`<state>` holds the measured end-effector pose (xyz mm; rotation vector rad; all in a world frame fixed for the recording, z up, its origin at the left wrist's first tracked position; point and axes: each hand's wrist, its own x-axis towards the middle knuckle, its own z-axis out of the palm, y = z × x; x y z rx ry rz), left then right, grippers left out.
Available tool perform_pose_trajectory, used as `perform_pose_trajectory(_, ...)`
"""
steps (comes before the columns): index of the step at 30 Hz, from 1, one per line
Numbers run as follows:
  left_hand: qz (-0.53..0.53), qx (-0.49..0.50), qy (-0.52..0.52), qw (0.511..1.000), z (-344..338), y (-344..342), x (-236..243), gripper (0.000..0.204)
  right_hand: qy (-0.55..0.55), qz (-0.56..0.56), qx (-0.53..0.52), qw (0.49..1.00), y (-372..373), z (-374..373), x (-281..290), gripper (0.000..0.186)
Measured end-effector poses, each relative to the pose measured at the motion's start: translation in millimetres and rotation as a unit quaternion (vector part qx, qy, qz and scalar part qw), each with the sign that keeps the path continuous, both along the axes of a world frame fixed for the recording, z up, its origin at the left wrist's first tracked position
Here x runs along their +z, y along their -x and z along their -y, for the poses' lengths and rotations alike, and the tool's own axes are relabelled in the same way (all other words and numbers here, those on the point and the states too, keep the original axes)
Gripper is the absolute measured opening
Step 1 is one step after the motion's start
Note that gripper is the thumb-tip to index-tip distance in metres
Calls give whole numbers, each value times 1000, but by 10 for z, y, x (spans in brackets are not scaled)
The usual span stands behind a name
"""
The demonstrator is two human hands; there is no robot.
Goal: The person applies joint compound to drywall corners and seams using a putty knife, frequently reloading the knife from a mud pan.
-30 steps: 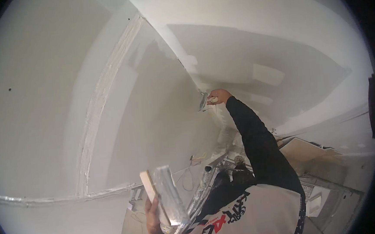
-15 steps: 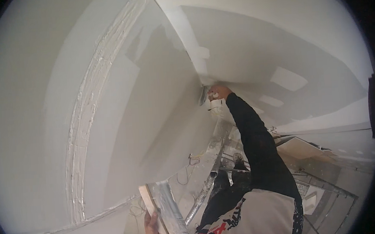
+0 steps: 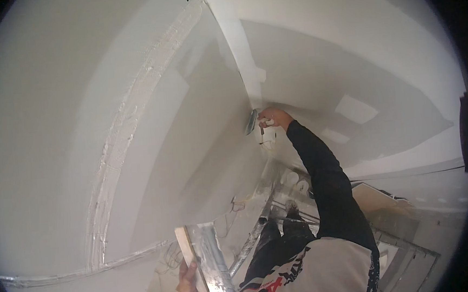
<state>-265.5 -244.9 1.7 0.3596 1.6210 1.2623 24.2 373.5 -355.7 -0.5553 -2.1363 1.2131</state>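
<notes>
Reaching up and away, my right hand (image 3: 276,117) is closed on the handle of a putty knife (image 3: 251,122). Its metal blade is at the wall in the corner, beside the pale vertical strip; firm contact is hard to make out. Low in the picture, my left hand (image 3: 189,283) grips the light wooden edge of a wide metal plastering plate (image 3: 212,256). Whitish smears show on the plate's shiny face. A rough band of wet-looking joint compound (image 3: 118,121) curves along the wall on the left.
Below me stand metal scaffold bars (image 3: 250,246), partly hidden by my legs. Loose wires (image 3: 238,202) stick out low on the wall, and others hang near the right hand. A grey wall with pale filler patches (image 3: 356,108) lies to the right.
The view has shifted slightly, and the walls appear a little further right. My right hand and the putty knife blade have turned a bit. My left hand still holds the plate.
</notes>
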Motion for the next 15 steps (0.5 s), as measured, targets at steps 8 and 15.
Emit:
perform_pose_trajectory(8,3,0,-53,999,-31,-149,130,50,564,-79,-74,819,-93,-47,1099,14)
perform_pose_trajectory(15,-25,28,-101,994,249,-5,61,47,70,158,138,975,530,51,3017,12)
